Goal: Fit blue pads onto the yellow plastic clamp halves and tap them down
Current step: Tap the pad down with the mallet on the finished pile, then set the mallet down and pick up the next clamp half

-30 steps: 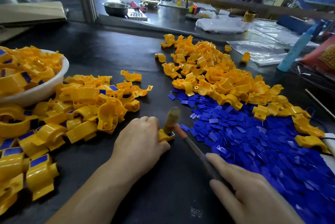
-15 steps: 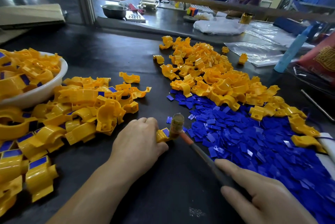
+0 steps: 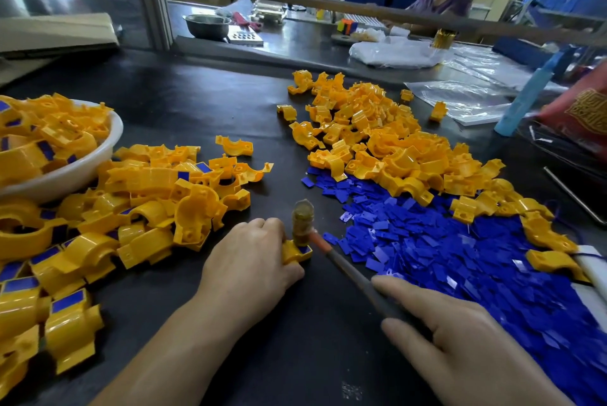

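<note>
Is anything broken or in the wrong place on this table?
Nothing looks broken. One yellow clamp half sits alone beyond the big yellow pile, beside a plastic bag. The white bowl is heaped above its rim. Otherwise, just ordinary sorted piles.

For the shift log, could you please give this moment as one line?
step: tap pad | left hand: holds clamp half | right hand: holds hammer, head on clamp half

Pads (image 3: 460, 258) right; bowl (image 3: 108, 146) left
</note>
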Action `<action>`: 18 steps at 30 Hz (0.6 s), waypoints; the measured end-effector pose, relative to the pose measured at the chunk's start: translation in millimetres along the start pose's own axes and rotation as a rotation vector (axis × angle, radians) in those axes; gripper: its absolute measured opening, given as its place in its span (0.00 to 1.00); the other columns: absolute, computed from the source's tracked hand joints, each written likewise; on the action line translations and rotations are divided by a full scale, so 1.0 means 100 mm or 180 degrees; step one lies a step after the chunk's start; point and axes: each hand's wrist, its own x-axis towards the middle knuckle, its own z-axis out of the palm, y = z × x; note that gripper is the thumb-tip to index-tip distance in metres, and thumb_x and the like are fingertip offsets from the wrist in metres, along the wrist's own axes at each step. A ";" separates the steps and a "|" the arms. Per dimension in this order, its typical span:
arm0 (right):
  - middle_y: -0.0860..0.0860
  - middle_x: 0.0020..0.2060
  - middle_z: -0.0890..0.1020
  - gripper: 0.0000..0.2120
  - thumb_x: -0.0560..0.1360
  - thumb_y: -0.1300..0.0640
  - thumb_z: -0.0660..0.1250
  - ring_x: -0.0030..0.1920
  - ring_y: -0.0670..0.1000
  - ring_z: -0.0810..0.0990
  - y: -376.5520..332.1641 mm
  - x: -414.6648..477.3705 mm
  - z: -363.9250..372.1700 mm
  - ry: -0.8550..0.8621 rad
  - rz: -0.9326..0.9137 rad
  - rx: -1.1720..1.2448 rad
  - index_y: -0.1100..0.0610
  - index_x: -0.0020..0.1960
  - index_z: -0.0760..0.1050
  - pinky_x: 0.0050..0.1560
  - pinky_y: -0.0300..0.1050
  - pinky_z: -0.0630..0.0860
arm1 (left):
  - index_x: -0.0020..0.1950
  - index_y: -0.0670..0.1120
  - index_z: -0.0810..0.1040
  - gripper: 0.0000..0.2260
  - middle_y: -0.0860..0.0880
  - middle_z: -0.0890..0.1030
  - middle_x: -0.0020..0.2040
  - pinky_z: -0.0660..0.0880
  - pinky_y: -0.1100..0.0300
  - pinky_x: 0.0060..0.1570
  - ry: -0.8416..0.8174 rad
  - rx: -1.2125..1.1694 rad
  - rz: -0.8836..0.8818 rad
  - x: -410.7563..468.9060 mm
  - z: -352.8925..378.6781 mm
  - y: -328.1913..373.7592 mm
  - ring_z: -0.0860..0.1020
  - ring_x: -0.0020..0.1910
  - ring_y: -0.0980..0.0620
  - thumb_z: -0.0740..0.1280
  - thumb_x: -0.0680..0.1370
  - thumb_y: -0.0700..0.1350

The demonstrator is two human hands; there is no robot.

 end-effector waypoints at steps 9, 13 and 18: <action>0.42 0.41 0.76 0.24 0.71 0.55 0.71 0.38 0.44 0.76 0.71 -0.08 -0.14 0.1055 0.0980 -0.1104 0.45 0.65 0.72 0.38 0.45 0.75 | 0.47 0.53 0.80 0.17 0.53 0.84 0.39 0.76 0.60 0.32 0.0674 -0.3548 -0.0948 0.13 -0.26 -0.18 0.81 0.39 0.56 0.64 0.73 0.66; 0.43 0.46 0.73 0.24 0.74 0.50 0.65 0.44 0.47 0.76 1.08 0.02 -0.23 0.0874 0.1257 -0.1440 0.44 0.69 0.64 0.45 0.48 0.77 | 0.58 0.42 0.78 0.30 0.47 0.87 0.47 0.76 0.65 0.28 0.0770 -0.6367 -0.0957 0.19 -0.47 -0.42 0.82 0.34 0.55 0.54 0.79 0.67; 0.42 0.50 0.73 0.24 0.75 0.45 0.61 0.46 0.44 0.75 1.35 0.09 -0.25 0.0682 0.1466 -0.1665 0.41 0.70 0.60 0.45 0.44 0.77 | 0.69 0.41 0.70 0.35 0.44 0.83 0.60 0.78 0.62 0.37 0.0464 -0.7263 -0.0447 0.13 -0.43 -0.44 0.83 0.42 0.52 0.59 0.75 0.68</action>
